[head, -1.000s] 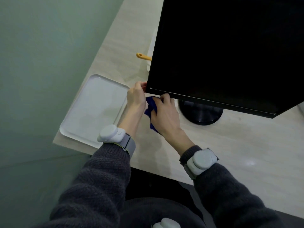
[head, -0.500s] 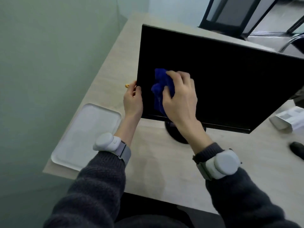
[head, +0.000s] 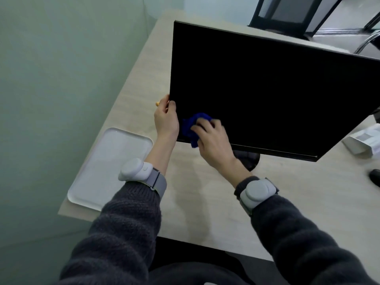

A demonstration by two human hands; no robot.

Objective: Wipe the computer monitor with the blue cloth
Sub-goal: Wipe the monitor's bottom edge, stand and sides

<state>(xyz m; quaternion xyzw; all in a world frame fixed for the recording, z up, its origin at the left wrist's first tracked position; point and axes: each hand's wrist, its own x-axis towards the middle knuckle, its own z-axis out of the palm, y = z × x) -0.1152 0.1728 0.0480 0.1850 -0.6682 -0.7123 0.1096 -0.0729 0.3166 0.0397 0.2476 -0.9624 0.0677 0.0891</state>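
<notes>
A black computer monitor stands on a pale wooden desk, its screen dark and facing me. My left hand grips the screen's left edge near the bottom corner. My right hand presses a crumpled blue cloth against the lower left part of the screen. The cloth's lower end hangs just past the bottom bezel. The monitor's round black base shows partly behind my right wrist.
A white tray lies at the desk's left front corner, near the edge. An orange tip pokes out behind my left hand. A white box and a black mouse lie at the right. A green wall borders the left.
My right hand has carried the blue cloth from below the bottom bezel up onto the screen, then back down to the lower left corner. My left hand stays on the left edge.
</notes>
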